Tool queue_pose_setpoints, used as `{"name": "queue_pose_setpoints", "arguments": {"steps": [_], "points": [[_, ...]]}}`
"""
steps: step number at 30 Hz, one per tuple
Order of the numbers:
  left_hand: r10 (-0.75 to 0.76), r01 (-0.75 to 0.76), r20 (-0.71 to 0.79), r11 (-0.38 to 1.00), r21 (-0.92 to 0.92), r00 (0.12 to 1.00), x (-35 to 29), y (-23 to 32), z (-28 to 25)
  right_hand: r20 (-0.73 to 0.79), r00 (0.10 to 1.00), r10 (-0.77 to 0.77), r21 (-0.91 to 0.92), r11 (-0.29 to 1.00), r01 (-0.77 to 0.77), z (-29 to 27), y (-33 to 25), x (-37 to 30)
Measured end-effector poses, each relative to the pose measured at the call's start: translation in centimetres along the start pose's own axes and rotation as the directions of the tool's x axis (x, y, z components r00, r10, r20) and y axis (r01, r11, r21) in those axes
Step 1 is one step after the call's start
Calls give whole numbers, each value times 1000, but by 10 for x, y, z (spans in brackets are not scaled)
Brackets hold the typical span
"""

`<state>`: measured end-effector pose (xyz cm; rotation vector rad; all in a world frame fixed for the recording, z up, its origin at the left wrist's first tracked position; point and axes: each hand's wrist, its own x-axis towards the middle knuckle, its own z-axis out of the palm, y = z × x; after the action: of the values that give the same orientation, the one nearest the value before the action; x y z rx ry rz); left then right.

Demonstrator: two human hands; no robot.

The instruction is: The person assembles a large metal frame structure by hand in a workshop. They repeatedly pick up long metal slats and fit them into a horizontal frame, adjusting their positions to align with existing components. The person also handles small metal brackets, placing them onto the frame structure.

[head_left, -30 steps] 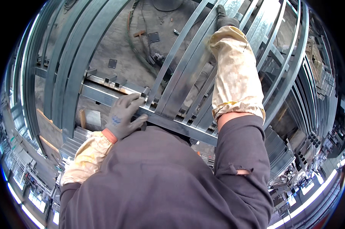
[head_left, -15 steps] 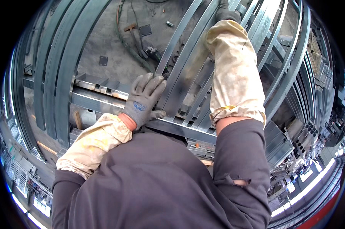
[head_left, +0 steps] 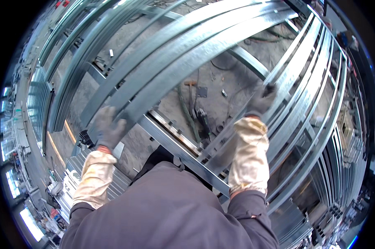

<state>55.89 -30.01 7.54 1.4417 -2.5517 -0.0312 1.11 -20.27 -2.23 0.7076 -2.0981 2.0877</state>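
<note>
My left hand point(head_left: 108, 129), in a grey glove and smeared by motion, has its fingers apart beside the near ends of several long steel tubes point(head_left: 171, 79). It appears to hold nothing; whether it touches the nearest tube I cannot tell. Over on the right, my gloved right hand point(head_left: 260, 101) is at the left edge of another group of steel tubes point(head_left: 297, 87). Its fingers look bent but are blurred, so a grip on a tube cannot be made out. Both forearms wear pale, stained sleeve guards. A steel crossbar point(head_left: 183, 155) runs in front of my body beneath the tubes.
On the floor between the tube groups lie a hammer point(head_left: 190, 85), a dark square plate point(head_left: 202, 91), an angle grinder point(head_left: 202, 120) and a hose point(head_left: 186, 110). More tubes are stacked at far left and lower right. Wooden strips point(head_left: 57, 150) lie at left.
My view has turned left. My left hand has gone from the crossbar out to the left tubes' near ends. My right hand has drawn back from the far part of the right tubes.
</note>
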Motion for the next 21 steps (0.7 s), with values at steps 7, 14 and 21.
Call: {"name": "queue_pose_setpoints", "arguments": {"steps": [7,14,21], "points": [[-395,388,154,919,71,906,16,-200,-10,586,300,753,115,290,-950,170,-83,-171],[-379,504,540,858,-99,752,29,-179,-50,448,333,830,145,300,-943,177,-63,-203],[-359,599,580,745,-294,731,0,-118,-152,256,867,429,-257,894,-366,146,-89,-190]]}}
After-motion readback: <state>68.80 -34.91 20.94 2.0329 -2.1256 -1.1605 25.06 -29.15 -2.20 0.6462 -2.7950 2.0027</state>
